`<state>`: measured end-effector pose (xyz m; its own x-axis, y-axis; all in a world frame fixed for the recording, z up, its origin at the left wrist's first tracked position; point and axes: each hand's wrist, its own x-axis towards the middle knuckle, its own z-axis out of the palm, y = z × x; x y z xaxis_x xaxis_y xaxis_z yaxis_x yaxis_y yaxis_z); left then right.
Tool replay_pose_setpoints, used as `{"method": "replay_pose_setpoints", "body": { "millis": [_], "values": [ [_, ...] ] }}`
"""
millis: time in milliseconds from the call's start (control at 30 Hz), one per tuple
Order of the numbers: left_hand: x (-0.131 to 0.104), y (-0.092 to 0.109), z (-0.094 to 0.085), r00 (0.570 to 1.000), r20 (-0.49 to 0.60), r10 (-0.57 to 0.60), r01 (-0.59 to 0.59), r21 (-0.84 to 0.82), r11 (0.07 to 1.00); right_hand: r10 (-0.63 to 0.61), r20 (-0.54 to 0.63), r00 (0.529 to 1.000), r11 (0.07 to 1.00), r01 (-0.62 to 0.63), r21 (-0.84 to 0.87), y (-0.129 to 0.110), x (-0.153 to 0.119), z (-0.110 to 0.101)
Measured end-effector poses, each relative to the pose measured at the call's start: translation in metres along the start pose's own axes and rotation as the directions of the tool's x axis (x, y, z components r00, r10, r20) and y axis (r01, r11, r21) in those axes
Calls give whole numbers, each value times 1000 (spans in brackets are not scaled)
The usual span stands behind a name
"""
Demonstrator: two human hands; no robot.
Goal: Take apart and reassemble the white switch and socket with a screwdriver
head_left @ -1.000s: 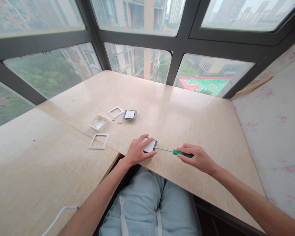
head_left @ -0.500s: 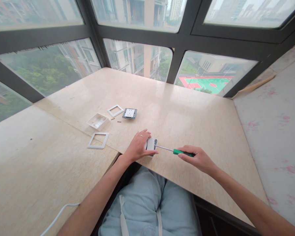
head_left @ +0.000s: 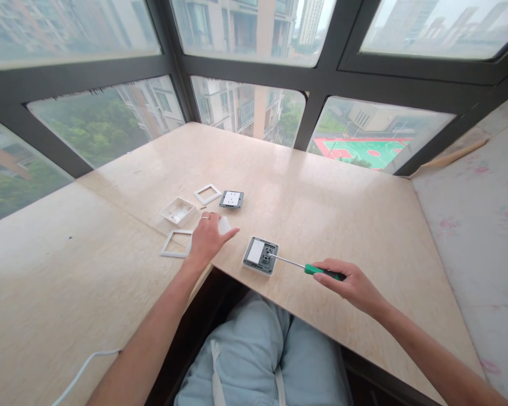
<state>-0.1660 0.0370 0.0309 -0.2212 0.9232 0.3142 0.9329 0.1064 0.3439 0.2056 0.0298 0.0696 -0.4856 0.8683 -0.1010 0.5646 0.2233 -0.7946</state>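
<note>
One square switch [head_left: 261, 255], grey-faced, half covered, white rocker [head_left: 255, 251]

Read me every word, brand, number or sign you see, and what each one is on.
No text can be read anywhere here.
Switch module: any markings are too small to read.
Socket module: likewise too small.
Screwdriver: no legible lettering on its green handle.

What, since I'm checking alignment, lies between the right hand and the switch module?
In the head view, the screwdriver: its metal shaft runs from the green handle in the right hand to the dark, uncovered side of the switch module.
</note>
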Motion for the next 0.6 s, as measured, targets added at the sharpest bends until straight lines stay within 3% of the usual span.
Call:
{"method": "replay_pose_setpoints", "body": {
  "millis": [133,267,367,467,600],
  "values": [
    [10,-10,-1,993,101,-63,46,160,986,27,-2,1000,1000,-27,5,-1,0,5],
    [7,-8,-2,994,66,-85,77,117,990,41,-12,999,999,-41,2,-4,-2,3],
    [-7,-1,-6,999,27,-43,45,-60,997,33,-37,999,999,-34,-14,-5,-4,-2],
    [-27,10,-8,994,88,66,-30,-355,934,-7,-53,999,998,3,-69,-9,-1,-8],
    [-50,23,-2,942,190,278,-148,-509,848,-89,16,996,977,90,-194,-25,8,-13]
  ]
}}
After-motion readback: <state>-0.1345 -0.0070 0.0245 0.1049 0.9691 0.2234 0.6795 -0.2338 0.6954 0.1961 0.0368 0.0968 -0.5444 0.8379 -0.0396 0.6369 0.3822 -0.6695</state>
